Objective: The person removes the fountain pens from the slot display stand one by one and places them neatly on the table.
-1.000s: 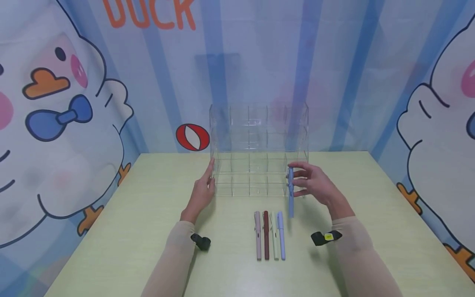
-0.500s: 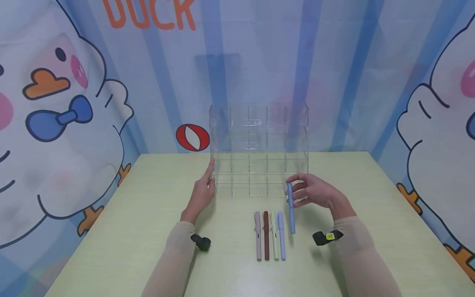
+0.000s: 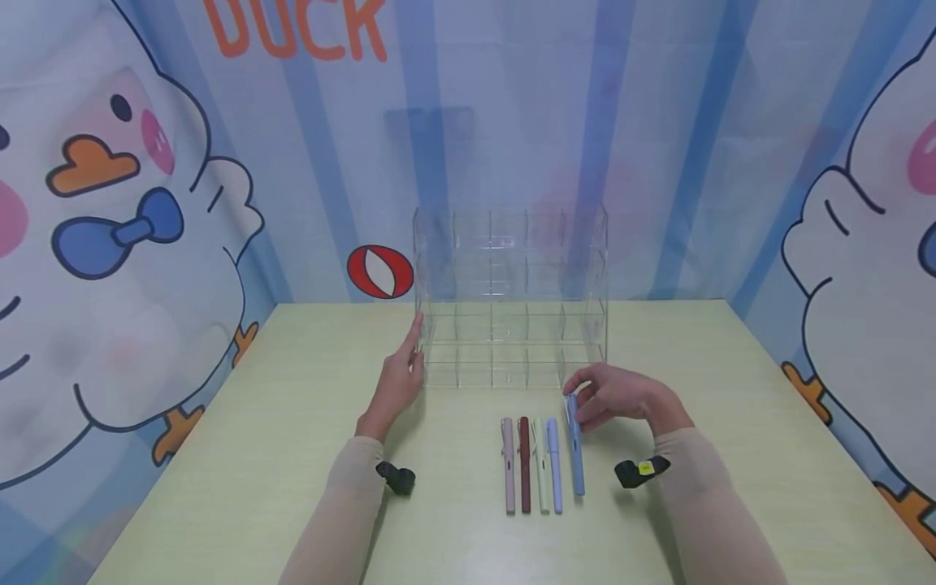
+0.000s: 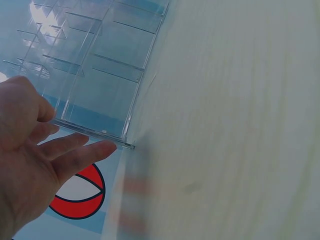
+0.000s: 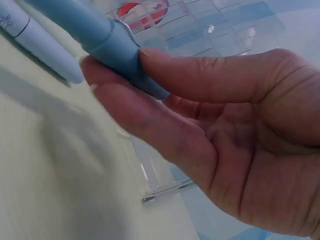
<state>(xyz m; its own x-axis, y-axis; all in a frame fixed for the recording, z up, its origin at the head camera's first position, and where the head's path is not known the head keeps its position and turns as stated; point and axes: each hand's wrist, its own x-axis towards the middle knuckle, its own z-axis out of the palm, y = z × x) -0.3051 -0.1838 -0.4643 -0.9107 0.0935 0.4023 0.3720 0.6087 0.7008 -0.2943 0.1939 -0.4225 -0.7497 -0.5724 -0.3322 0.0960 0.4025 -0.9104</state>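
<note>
My right hand (image 3: 614,394) pinches a blue pen (image 3: 575,455) between thumb and fingers near its clip end. The pen slants down toward the table just right of a row of pens: a mauve pen (image 3: 509,471), a dark red pen (image 3: 525,471), a pale green pen (image 3: 542,475) and a lavender pen (image 3: 556,475). At the left side of a clear acrylic rack (image 3: 509,353) is my left hand (image 3: 398,378). Its fingers (image 4: 85,156) lie extended along the rack's side edge in the left wrist view, holding nothing.
The rack has several rows of compartments and stands at the back of the pale table (image 3: 256,455). Behind it hangs a striped cloth backdrop (image 3: 512,97) with cartoon ducks. A small black camera (image 3: 396,477) sits on the left wrist.
My right hand has come down and toward me with the blue pen, from in front of the rack's right end to beside the row of pens. The left hand stays put.
</note>
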